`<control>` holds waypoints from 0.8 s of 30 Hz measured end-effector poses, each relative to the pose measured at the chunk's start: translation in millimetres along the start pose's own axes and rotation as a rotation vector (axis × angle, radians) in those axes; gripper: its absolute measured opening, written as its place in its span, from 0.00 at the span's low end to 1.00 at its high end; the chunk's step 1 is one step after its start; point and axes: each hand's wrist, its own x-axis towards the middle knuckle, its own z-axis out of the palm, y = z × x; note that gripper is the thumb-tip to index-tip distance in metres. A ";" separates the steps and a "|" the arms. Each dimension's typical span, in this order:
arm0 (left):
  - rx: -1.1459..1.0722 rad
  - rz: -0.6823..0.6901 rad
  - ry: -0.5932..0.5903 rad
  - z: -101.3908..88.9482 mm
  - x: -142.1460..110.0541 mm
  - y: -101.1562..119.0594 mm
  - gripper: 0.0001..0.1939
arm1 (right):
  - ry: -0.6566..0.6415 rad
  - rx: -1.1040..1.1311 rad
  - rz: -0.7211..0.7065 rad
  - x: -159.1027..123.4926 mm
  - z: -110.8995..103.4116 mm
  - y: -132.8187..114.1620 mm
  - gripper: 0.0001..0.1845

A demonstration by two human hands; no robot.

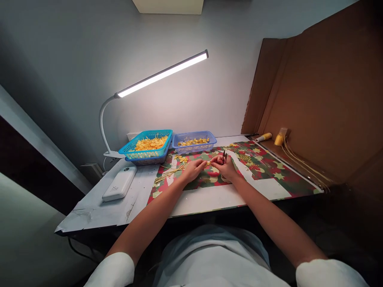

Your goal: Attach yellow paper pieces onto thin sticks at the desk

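Note:
Over the middle of the patterned sheet, my left hand (194,170) and my right hand (227,168) almost meet, fingers pinched. Between their fingertips is a small yellow piece (208,163), too small to make out exactly. Dark scissors (224,156) are tucked in my right hand, blades pointing up, their handles mostly hidden by the palm. Left of my left hand lie thin gold strips (167,175) in a loose bundle, with a few yellow pieces (181,158) just behind it. More thin gold bits (245,159) are scattered to the right of my right hand.
At the back stand a turquoise basket (124,153) of yellow pieces, stacked on another basket, and a blue-purple basket (194,148) of gold pieces. A white power bank (120,184) lies left, near a lit lamp (163,75). Cardboard (323,87) walls the right side.

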 end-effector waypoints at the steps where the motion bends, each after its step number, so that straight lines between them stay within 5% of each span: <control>1: 0.024 0.050 -0.020 0.5 -0.8 1.0 0.21 | 0.012 -0.011 -0.011 -0.6 0.1 -1.1 0.27; 6: 0.121 0.162 0.073 2.1 -2.2 2.9 0.19 | 0.180 -0.192 -0.169 -5.1 -3.4 -7.8 0.21; 13: 0.328 0.261 0.147 1.0 -3.7 6.2 0.19 | 0.022 -0.343 -0.115 -10.5 -0.4 -16.5 0.12; 24: 0.383 0.356 0.156 2.2 -4.7 8.7 0.19 | 0.111 -0.373 -0.185 -8.2 3.1 -7.6 0.14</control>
